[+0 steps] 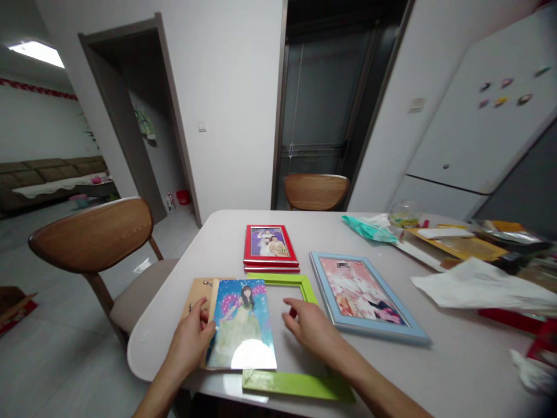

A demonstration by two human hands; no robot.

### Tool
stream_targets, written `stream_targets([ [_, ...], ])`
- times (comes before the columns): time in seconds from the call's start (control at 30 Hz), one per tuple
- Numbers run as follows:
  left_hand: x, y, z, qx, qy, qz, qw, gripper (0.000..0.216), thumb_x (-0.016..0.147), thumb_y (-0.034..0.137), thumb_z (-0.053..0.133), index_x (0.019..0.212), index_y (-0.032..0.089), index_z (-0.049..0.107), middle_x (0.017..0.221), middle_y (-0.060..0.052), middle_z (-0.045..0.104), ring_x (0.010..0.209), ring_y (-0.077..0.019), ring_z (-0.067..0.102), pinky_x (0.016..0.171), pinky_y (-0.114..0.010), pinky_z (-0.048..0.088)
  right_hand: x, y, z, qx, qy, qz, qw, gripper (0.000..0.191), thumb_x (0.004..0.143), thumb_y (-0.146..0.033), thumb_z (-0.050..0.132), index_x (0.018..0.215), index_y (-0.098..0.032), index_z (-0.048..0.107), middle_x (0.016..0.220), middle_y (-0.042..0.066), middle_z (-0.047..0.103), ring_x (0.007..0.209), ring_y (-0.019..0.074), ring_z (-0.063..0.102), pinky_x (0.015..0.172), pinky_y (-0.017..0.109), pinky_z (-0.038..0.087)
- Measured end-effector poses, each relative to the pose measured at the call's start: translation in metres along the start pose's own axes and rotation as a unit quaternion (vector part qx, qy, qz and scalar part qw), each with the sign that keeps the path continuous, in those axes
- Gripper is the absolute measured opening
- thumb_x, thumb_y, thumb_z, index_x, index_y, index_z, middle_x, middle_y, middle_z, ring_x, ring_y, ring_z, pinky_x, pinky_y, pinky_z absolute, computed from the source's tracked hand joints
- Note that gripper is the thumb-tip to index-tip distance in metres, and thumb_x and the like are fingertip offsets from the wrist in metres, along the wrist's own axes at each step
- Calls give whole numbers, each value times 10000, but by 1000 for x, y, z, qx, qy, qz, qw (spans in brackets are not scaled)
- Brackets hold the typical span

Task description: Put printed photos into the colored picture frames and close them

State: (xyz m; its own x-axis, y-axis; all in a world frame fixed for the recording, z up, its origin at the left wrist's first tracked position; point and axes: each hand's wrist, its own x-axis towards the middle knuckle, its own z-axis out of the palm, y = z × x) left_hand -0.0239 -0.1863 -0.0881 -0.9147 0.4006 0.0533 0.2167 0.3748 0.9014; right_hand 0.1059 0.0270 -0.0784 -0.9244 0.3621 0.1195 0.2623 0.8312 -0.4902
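My left hand (190, 332) is closed at the left edge of a glossy photo (239, 325), its thumb against that edge. The photo shows a figure in a pale dress on blue and overlaps the left side of a lime-green picture frame (287, 381). Partly under the photo lies a brown backing board (198, 289) with a small metal hanger. Over the frame's opening hovers my right hand (311, 325), thumb and forefinger apart with nothing between them. Its forearm crosses the frame's right side and hides part of it.
Behind the green frame is a stack of red picture frames (270, 266). A light-blue framed picture (369, 296) lies to the right. Farther right are white wrapping (483, 284), yellow envelopes (461, 244), a teal packet (369, 229) and a glass bowl (404, 215). Wooden chairs (93, 232) stand around the table (161, 325).
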Motion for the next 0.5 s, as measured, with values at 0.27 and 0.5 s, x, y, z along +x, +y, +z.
stream_targets([
  [0.27, -3, 10, 9, -152, -66, -70, 984, 448, 645, 176, 555, 1074, 113, 441, 559, 36, 590, 490, -126, 569, 475, -206, 425, 17, -22, 29, 155, -39, -6, 987, 229, 720, -159, 381, 708, -125, 607, 644, 55, 618, 572, 127, 538, 525, 204, 348],
  [0.5, -11, 28, 11, -401, -148, -142, 893, 315, 654, 183, 595, 958, 135, 530, 769, -44, 670, 669, -184, 637, 605, -282, 494, 6, -30, 5, 465, -88, 55, 879, 324, 768, -296, 381, 1020, -142, 515, 427, -82, 405, 312, 64, 343, 329, 167, 246],
])
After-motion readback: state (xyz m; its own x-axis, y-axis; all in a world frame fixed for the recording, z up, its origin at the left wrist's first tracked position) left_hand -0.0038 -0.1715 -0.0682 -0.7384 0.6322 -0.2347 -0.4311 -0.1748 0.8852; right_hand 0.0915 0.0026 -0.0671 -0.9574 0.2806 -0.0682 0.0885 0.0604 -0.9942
